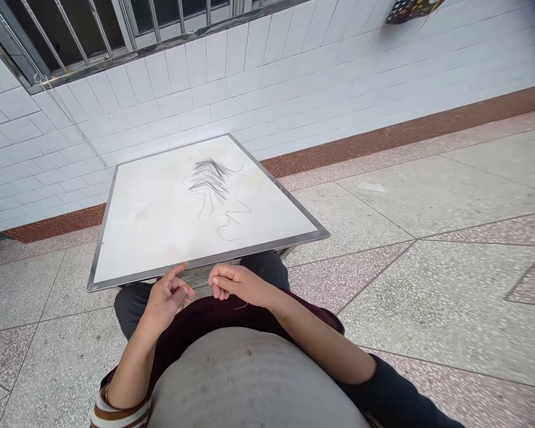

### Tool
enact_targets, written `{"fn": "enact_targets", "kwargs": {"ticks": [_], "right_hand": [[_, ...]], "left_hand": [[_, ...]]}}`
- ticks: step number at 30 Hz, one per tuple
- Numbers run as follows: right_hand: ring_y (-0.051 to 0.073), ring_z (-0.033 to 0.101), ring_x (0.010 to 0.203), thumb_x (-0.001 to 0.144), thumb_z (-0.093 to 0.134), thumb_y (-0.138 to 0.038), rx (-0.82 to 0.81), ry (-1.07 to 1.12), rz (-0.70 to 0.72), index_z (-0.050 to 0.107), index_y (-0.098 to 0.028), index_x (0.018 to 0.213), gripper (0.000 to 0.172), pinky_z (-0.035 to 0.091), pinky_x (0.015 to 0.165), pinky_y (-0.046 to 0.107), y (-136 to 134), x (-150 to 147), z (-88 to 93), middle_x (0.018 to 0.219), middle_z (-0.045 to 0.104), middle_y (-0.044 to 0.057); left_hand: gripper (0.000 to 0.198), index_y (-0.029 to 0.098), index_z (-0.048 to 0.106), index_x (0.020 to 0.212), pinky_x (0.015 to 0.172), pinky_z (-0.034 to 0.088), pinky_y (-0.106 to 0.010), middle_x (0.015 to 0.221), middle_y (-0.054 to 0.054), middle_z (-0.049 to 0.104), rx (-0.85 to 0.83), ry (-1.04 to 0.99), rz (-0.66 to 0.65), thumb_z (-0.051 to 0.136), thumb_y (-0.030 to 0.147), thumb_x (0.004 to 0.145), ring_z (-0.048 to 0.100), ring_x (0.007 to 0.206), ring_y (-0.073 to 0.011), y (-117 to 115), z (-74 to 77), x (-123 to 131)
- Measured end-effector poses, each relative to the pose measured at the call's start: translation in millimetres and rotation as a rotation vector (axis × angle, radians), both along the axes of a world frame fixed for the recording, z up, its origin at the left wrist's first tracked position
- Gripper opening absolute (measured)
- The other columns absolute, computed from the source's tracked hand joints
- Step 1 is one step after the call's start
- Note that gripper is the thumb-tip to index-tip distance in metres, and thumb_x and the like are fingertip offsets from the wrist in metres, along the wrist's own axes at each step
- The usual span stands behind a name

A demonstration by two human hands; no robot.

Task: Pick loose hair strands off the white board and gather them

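In front of me, a heap of thin dark wire-like strands [210,172] lies on the white tabletop, and several single curved strands [229,232] are scattered nearer to me. My left hand [167,297] is just short of the table's near edge, index finger stretched out and the other fingers loosely bent apart. Beside it, my right hand [232,282] has thumb and forefinger pressed together. What that pinch holds, if anything, is too fine to make out. Below the right hand a short pale strand [241,307] shows against the dark red cloth; whether it reaches the fingers I cannot tell.
The white table [138,238] has a grey metal rim and stands by a white tiled wall [182,95]. A barred window [93,35] is above it. To the right, a pale scrap [371,186] lies on the speckled floor [450,285]. A patterned item [412,10] hangs high on the wall.
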State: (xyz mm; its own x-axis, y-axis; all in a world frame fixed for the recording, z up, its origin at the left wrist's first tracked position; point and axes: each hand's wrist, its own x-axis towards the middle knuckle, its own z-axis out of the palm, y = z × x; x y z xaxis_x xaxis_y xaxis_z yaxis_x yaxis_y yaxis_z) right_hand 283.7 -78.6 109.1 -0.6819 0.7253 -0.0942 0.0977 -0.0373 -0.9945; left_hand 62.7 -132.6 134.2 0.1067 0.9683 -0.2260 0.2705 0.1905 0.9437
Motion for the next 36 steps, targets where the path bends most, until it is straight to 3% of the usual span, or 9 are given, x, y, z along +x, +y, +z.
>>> {"fn": "enact_targets", "kwargs": {"ticks": [7, 10, 15, 18, 21, 24, 31, 36], "right_hand": [[0.010, 0.057, 0.063, 0.090, 0.052, -0.041, -0.057, 0.061, -0.180, 0.057, -0.018, 0.088, 0.024, 0.048, 0.056, 0.023, 5.2, 9.5, 0.1, 0.073, 0.063, 0.000], [0.011, 0.057, 0.064, 0.090, 0.051, -0.040, -0.052, 0.044, -0.189, 0.058, -0.018, 0.088, 0.023, 0.048, 0.056, 0.022, 5.6, 11.1, 3.6, 0.073, 0.063, 0.001], [0.011, 0.058, 0.062, 0.090, 0.051, -0.039, 0.034, -0.037, -0.139, 0.058, -0.018, 0.086, 0.022, 0.048, 0.053, 0.022, 0.2, 1.4, 11.6, 0.072, 0.066, 0.001], [0.011, 0.059, 0.061, 0.092, 0.049, -0.043, 0.035, -0.001, -0.099, 0.058, -0.018, 0.089, 0.026, 0.049, 0.054, 0.023, -3.1, -0.7, 12.6, 0.073, 0.067, 0.001], [0.011, 0.060, 0.064, 0.093, 0.046, -0.046, 0.014, 0.048, -0.062, 0.059, -0.018, 0.096, 0.031, 0.051, 0.058, 0.024, -3.9, 3.5, 11.0, 0.078, 0.068, 0.002], [0.012, 0.061, 0.068, 0.093, 0.048, -0.042, 0.031, 0.025, -0.065, 0.059, -0.019, 0.100, 0.026, 0.051, 0.060, 0.024, -3.5, 7.5, 10.5, 0.081, 0.067, 0.002], [0.011, 0.058, 0.061, 0.091, 0.048, -0.029, 0.203, -0.122, -0.198, 0.060, -0.021, 0.087, 0.015, 0.047, 0.060, 0.023, -8.2, -0.7, 16.6, 0.066, 0.063, -0.003], [0.011, 0.059, 0.060, 0.090, 0.045, -0.025, 0.262, -0.153, -0.331, 0.055, -0.022, 0.083, 0.013, 0.048, 0.059, 0.023, -13.6, -11.2, 4.7, 0.066, 0.064, -0.003]], "left_hand": [[0.054, 0.017, 0.046, 0.136, 0.078, 0.049, -0.031, 0.079, -0.001, 0.065, 0.171, 0.033, 0.251, 0.055, 0.037, 0.086, 0.058, 0.073, -0.0136, 3.7, 0.4, -38.3], [0.052, 0.018, 0.048, 0.135, 0.080, 0.049, -0.031, 0.080, -0.001, 0.065, 0.219, 0.102, 0.300, 0.055, 0.038, 0.087, 0.059, 0.074, -0.0137, 2.7, 6.8, -39.5], [0.051, 0.028, 0.051, 0.133, 0.089, 0.047, -0.032, 0.098, -0.002, 0.067, 0.351, 0.306, 0.081, 0.062, 0.030, 0.083, 0.062, 0.090, -0.0162, 2.2, 16.8, 4.7], [0.044, 0.030, 0.055, 0.130, 0.086, 0.048, -0.031, 0.097, -0.002, 0.068, 0.358, 0.338, -0.047, 0.055, 0.021, 0.086, 0.063, 0.088, -0.0155, 4.9, 16.1, 30.2], [0.045, 0.029, 0.054, 0.130, 0.079, 0.049, -0.029, 0.090, 0.000, 0.068, 0.354, 0.327, -0.030, 0.052, 0.019, 0.087, 0.062, 0.077, -0.0133, 8.3, 11.6, 36.4], [0.047, 0.030, 0.052, 0.132, 0.080, 0.049, -0.029, 0.089, 0.001, 0.068, 0.341, 0.305, -0.008, 0.054, 0.019, 0.086, 0.063, 0.078, -0.0130, 10.3, 7.7, 32.1], [0.047, 0.033, 0.051, 0.131, 0.068, 0.048, -0.026, 0.097, 0.001, 0.070, 0.310, 0.317, -0.013, 0.053, 0.019, 0.086, 0.061, 0.070, -0.0117, 7.5, 8.3, 36.1], [0.047, 0.030, 0.053, 0.130, 0.071, 0.047, -0.026, 0.094, 0.001, 0.071, 0.333, 0.372, -0.015, 0.052, 0.016, 0.085, 0.062, 0.074, -0.0124, 9.9, 11.3, 43.2]]}}
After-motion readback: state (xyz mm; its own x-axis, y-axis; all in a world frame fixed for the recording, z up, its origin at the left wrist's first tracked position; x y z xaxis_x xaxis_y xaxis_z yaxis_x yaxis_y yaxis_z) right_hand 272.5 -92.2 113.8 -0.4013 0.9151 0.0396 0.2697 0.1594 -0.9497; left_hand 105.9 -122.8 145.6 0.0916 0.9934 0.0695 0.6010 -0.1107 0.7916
